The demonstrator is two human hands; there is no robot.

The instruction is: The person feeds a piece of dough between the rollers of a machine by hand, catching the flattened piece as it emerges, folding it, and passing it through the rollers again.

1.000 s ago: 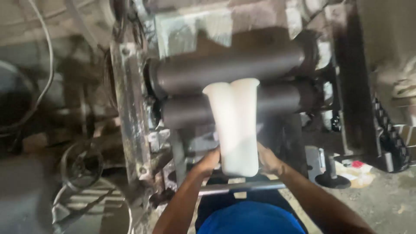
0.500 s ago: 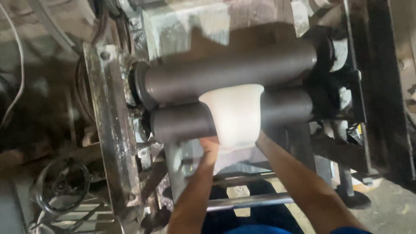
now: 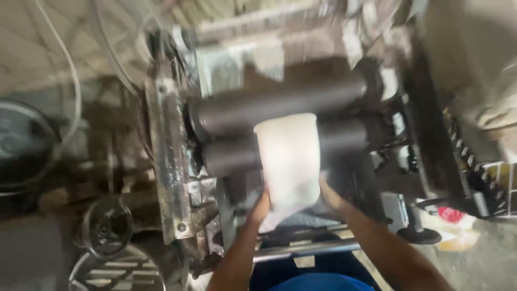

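Note:
A pale, off-white sheet of soft material [image 3: 288, 159] lies over the lower of two dark horizontal rollers [image 3: 226, 153], its top edge at the gap under the upper roller [image 3: 237, 110]. My left hand [image 3: 260, 207] holds the sheet's lower left edge. At the lower right edge my right hand [image 3: 329, 195] grips it. Both forearms reach up from the bottom of the blurred frame.
The rollers sit in a worn metal frame [image 3: 167, 167] of a machine. A handwheel [image 3: 107, 226] is at lower left, a metal bar [image 3: 307, 249] crosses below my hands. Gear teeth [image 3: 463, 156] run down the right side. A red and white object [image 3: 449, 215] lies on the floor.
The sheet has been drawn down toward me, then pushed back up against the rollers. The view shifted and turned blurrier.

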